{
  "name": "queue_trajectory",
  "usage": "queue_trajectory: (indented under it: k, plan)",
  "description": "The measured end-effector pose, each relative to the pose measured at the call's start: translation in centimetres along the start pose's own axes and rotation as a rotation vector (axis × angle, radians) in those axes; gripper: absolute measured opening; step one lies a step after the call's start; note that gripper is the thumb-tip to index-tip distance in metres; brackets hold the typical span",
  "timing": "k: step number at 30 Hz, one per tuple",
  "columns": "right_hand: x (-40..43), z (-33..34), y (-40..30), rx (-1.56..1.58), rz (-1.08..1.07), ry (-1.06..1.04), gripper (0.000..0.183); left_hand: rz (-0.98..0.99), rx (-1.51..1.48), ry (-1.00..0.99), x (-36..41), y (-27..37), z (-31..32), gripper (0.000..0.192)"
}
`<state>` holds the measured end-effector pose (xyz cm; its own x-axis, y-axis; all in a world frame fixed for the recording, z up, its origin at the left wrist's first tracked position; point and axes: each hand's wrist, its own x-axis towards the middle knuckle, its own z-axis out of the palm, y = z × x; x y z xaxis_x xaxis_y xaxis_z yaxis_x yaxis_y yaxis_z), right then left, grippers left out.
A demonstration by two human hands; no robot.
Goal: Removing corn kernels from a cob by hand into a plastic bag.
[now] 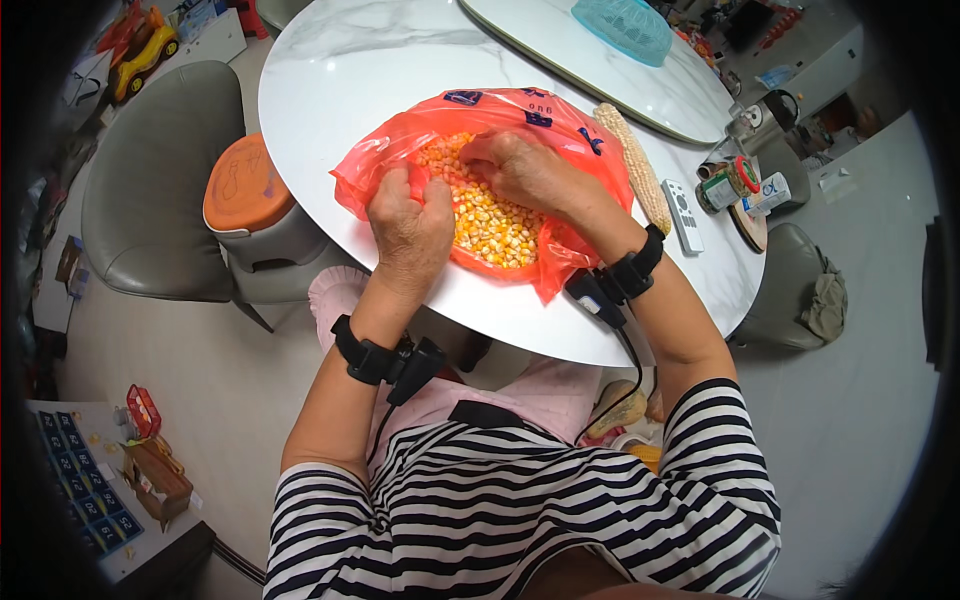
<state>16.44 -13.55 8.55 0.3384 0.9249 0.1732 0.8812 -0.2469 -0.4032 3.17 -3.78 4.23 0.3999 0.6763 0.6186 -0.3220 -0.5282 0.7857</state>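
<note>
A red plastic bag with dark printing lies spread on the white marble-patterned table, its mouth turned towards me. Loose yellow corn kernels fill its opening. My left hand pinches the bag's rim on the left side between thumb and fingers. Over the far part of the kernels, my right hand is bent inside the bag's mouth. Its fingertips are partly hidden, so whether it grips anything is unclear. A long pale corn cob rests against the bag's right side.
A remote control lies right of the cob. Near the right edge are a red-lidded jar and a white container. A turntable carries a blue mesh cover. An orange-topped stool stands on a grey chair.
</note>
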Motion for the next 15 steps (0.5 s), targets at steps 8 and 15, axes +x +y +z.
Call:
queue_trajectory:
  k: [8,15]
  plan:
    - [0.3,-0.4,-1.1,-0.143,-0.016,-0.076,0.021,-0.071,0.037,-0.112,-0.1,0.0,-0.4,0.021]
    - [0.2,-0.3,-0.5,-0.053,0.049,-0.098,0.020,-0.018,-0.027,-0.013,0.1,0.1,0.2,0.008]
